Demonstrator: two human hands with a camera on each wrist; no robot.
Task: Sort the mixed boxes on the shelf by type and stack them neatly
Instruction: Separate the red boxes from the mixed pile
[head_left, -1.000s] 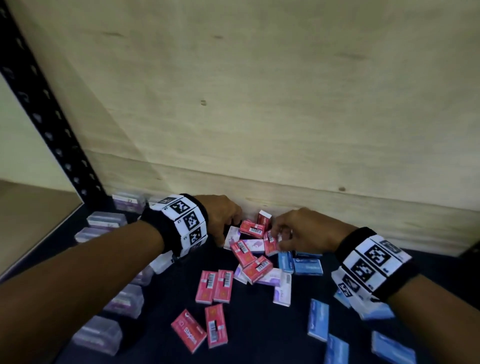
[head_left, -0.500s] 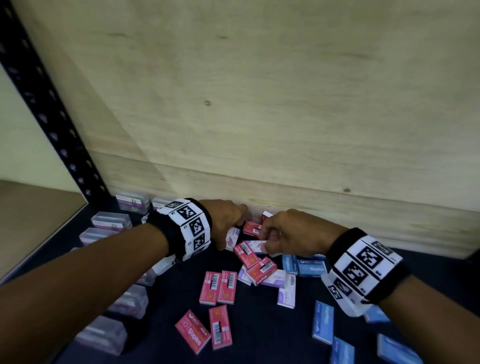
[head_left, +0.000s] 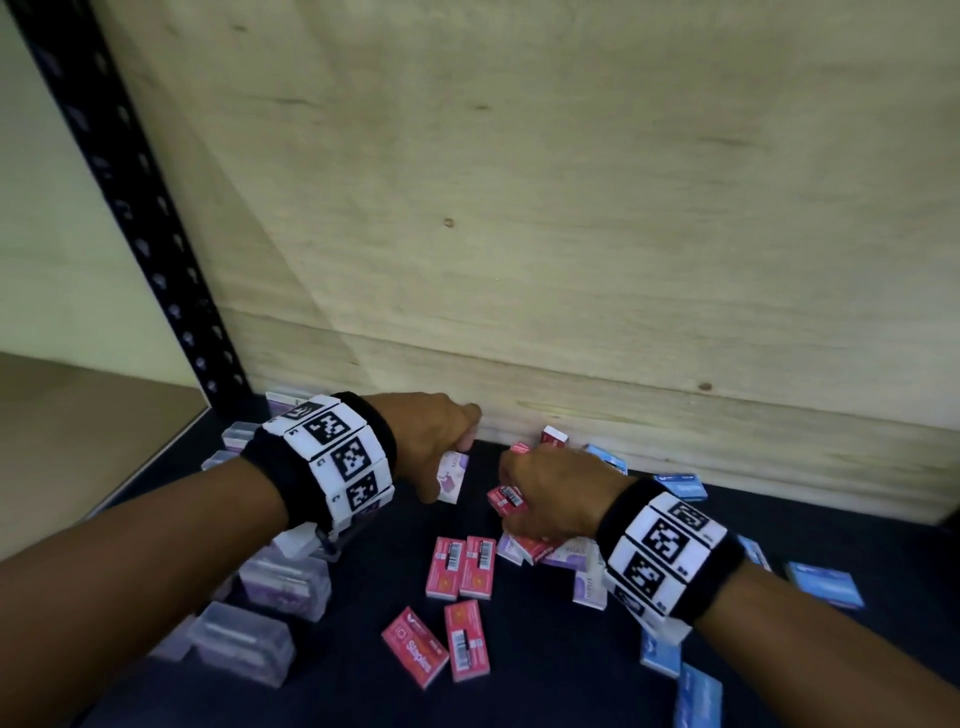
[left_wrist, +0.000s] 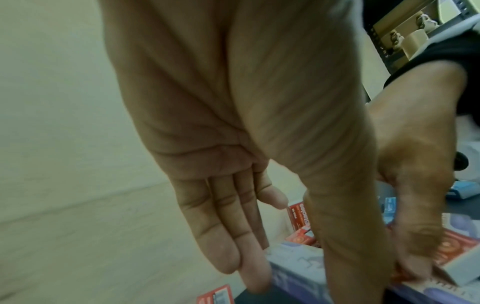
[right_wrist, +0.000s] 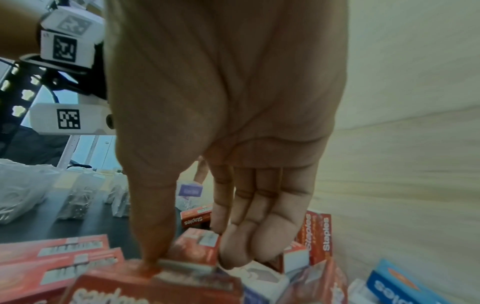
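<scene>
Small red, blue and purple-white boxes lie mixed on the dark shelf (head_left: 545, 670) near the wooden back wall. My left hand (head_left: 439, 452) pinches a purple-white box (head_left: 451, 475) on its edge; in the left wrist view the fingers (left_wrist: 249, 273) and thumb of that hand (left_wrist: 298, 277) clamp this box (left_wrist: 293, 259). My right hand (head_left: 524, 491) grips a red staples box (head_left: 506, 499) over the pile. The right wrist view shows the thumb and fingers of that hand (right_wrist: 192, 261) pinching the red box (right_wrist: 197, 246).
Clear plastic boxes (head_left: 260, 639) stand in rows at the left. Blue boxes (head_left: 826, 584) lie scattered at the right. Red boxes (head_left: 460, 566) lie flat in the middle. A wooden back wall (head_left: 571, 260) and a black upright post (head_left: 130, 182) bound the shelf.
My right hand has drawn left and nearer, now holding a red box from the pile. My left hand stayed near the wall and has tipped the purple-white box onto its edge.
</scene>
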